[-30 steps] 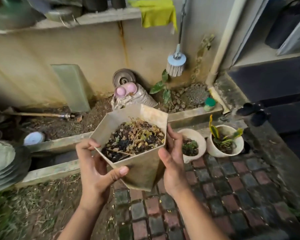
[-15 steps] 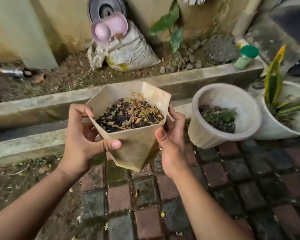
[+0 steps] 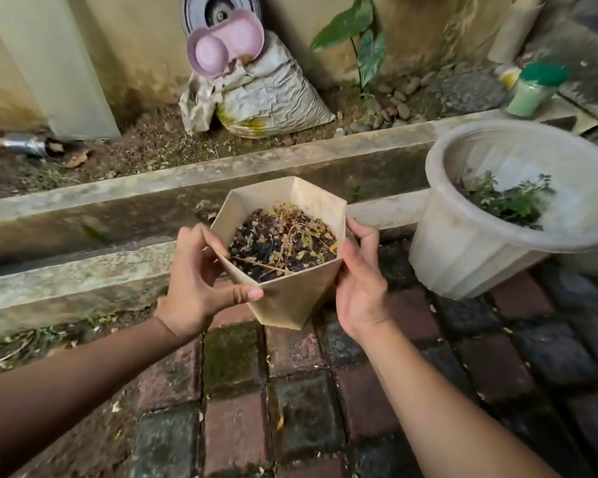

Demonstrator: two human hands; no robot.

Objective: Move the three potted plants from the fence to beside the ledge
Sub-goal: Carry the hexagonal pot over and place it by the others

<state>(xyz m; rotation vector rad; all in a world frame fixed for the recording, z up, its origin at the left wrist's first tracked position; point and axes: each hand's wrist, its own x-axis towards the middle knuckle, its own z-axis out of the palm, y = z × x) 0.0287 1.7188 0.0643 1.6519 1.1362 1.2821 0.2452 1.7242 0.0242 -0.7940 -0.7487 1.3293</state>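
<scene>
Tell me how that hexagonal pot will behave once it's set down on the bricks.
The hexagonal pot tapers to a narrow base, so it may tip easily on the uneven, mossy bricks. Soil fills it high, so probably top-heavy. Its flat, thin walls look stiff; both hands grip them without denting.

A single head-worn wide-angle view looks forward and steeply down, close over the brick paving (image 3: 235,429). The concrete ledge (image 3: 173,208) crosses the frame from 9 to 2 o'clock, the wall (image 3: 142,46) stands at 12, and both forearms enter from the lower corners. No second view overlaps it.
</scene>
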